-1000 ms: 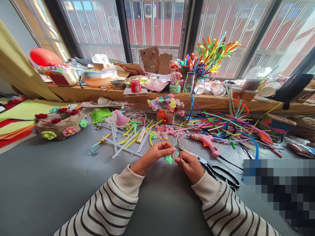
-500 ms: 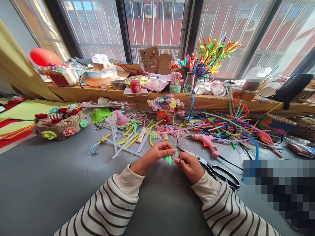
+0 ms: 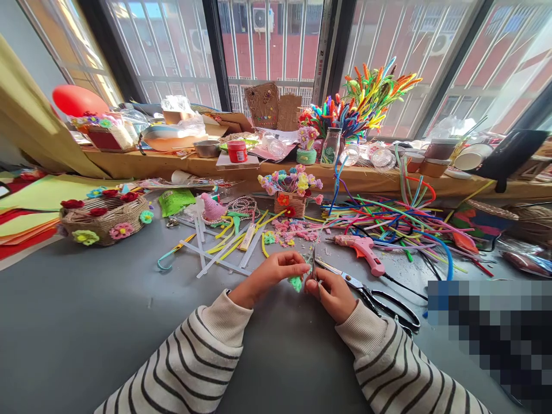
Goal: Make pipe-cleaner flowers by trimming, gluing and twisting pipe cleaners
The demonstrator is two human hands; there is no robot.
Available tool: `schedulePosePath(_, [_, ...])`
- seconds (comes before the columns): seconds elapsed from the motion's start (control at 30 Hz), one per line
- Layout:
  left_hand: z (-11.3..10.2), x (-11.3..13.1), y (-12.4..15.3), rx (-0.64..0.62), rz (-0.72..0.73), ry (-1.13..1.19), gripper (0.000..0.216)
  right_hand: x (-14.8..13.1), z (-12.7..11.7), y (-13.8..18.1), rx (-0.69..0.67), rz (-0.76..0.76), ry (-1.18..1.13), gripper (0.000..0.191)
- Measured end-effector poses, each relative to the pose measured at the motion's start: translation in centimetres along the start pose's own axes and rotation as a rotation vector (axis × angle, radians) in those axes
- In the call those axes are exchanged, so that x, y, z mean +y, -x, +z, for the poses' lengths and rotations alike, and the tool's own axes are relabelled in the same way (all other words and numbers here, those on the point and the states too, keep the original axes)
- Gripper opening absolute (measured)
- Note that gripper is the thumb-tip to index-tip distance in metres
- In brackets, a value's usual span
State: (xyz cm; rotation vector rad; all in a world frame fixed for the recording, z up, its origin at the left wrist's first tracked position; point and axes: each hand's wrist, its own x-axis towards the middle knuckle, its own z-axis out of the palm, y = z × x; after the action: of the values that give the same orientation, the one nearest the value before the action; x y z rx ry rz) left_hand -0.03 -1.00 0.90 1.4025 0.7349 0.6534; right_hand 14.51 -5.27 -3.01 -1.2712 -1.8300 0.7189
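Note:
My left hand (image 3: 282,270) pinches a light-green fuzzy pipe cleaner (image 3: 295,283), whose fluffy end hangs below the fingertips. Close beside it, my right hand (image 3: 334,292) is closed around small scissors (image 3: 314,261) with the blades pointing up and away from me. The blades are right by the left fingertips and the thin upper part of the pipe cleaner; whether they touch it I cannot tell. Large black-handled scissors (image 3: 390,307) lie on the table just behind and right of my right hand. Pink and green fuzz trimmings (image 3: 293,232) are scattered beyond both hands.
A pink glue gun (image 3: 364,251) lies right of centre, its cord running right. Clear glue sticks (image 3: 224,250) and yellow stems lie left of centre. A flower-trimmed woven basket (image 3: 101,221) stands left. Loose pipe cleaners (image 3: 388,221) and a small flower pot (image 3: 291,204) are farther back.
The small scissors' blades have shifted and look lower and closer together. The green pipe cleaner has moved slightly down; both hands stay nearly in place.

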Motion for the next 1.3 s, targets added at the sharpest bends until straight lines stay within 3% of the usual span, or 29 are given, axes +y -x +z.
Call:
schedulePosePath(0.3, [-0.20,-0.45,-0.27,0.048,0.014,0.012,0.015,0.17,-0.08,0.05,0.087,0.031,-0.023,0.042])
schedulePosePath(0.53, [0.04,-0.19,-0.03,-0.036,-0.013,-0.015,0.015,0.31,-0.02,-0.10,0.087,-0.042,0.019,0.041])
schedulePosePath(0.67, [-0.10,-0.36,-0.13,0.025,0.002,-0.016,0.015,0.51,0.02,-0.14,0.142,-0.003,0.051,0.039])
schedulePosePath(0.8, [-0.26,-0.33,-0.25,0.078,0.010,-0.001,0.016,0.48,-0.06,-0.07,0.097,-0.001,-0.003,0.042])
schedulePosePath(1.03, [-0.09,-0.01,-0.16,0.015,0.008,0.003,0.016,0.35,-0.02,-0.07,0.026,-0.041,-0.062,0.050])
schedulePosePath(1.3, [0.08,0.08,-0.01,-0.001,-0.013,0.032,0.015,0.28,-0.20,-0.10,0.073,-0.089,0.007,0.046])
